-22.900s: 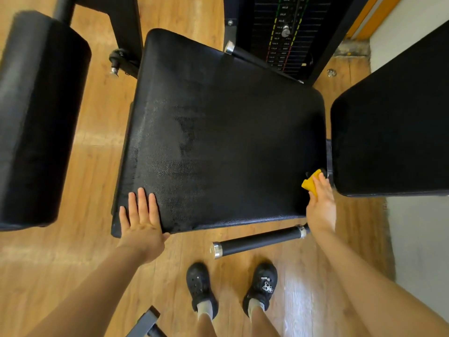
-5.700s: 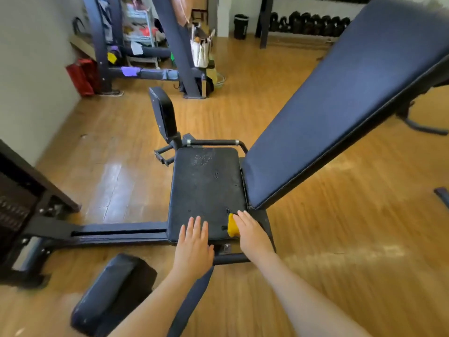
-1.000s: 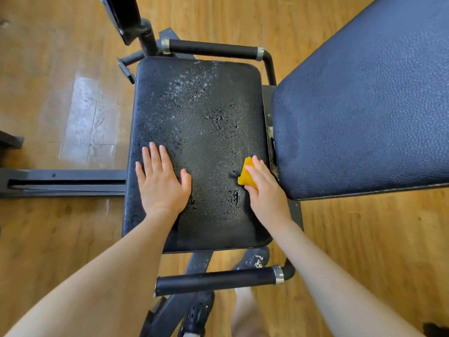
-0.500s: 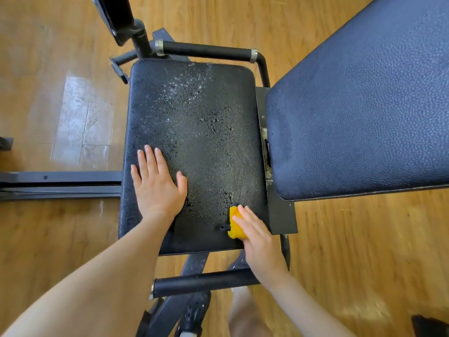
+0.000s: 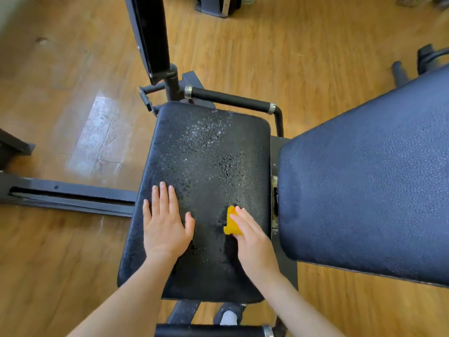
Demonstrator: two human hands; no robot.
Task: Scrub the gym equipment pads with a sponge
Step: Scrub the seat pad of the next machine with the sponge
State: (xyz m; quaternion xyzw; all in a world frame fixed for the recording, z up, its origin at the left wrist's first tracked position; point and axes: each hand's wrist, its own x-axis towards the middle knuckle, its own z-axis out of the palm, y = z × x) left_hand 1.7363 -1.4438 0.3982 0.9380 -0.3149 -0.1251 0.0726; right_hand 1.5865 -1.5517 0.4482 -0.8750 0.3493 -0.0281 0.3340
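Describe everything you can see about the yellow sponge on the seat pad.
The sponge is a small yellow-orange piece, soft and foam-like by its look, with an uneven edge. It lies on the black seat pad, in the pad's near right part, close to the edge beside the backrest pad. The right hand presses it down with straight fingers laid over its right side, so only its left part shows. The pad around it looks wet, with white flecks farther up.

Much of the yellow sponge (image 5: 232,223) is covered by the fingers of the right hand (image 5: 254,242) — only its left part is seen. The back pad (image 5: 369,190) is cut off at the right edge, the near handle bar (image 5: 211,331) at the bottom — a shoe (image 5: 229,313) is half hidden under the seat pad (image 5: 209,161).
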